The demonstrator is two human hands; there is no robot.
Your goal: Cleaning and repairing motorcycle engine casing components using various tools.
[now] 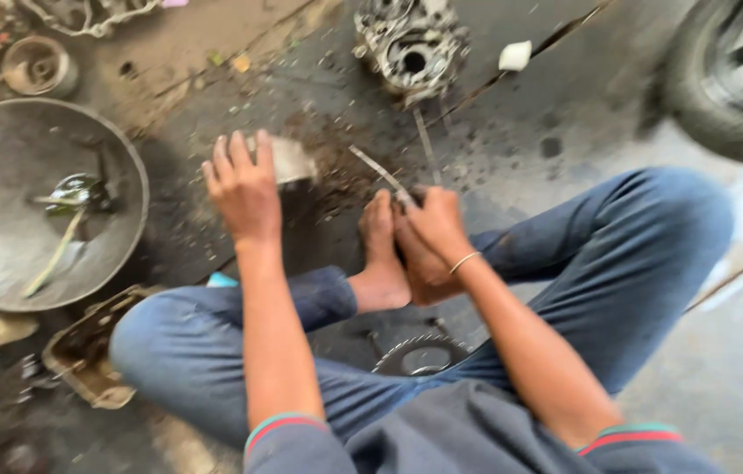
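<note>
**Thin metal tool held at the right hand, pointing up and to the left**

Down on the oily floor (565,114), as seen from the head camera, a thin metal tool (378,171) is held in the right hand (435,224), just above the bare foot (380,254). Its long axis runs from the closed fingers up and to the left, toward the grey engine casing (411,44), which lies well apart from its tip. The fingers of the right hand are curled together around the tool's lower end; the part inside the fist is hidden, so its full length cannot be told.

The left hand (244,189) is stretched forward with its fingers spread, and it rests on or just over a pale flat piece (294,161) on the floor; whether contact is made cannot be told through the blur. Of the two hands, the right one is nearer the tool's tip.

A toothed sprocket (422,354) is partly covered by the blue trouser legs. A wide metal pan (3,228) with small tools in it sits at the left, and a tyre (723,88) is cut off at the upper right. Motion blur softens every edge.
</note>
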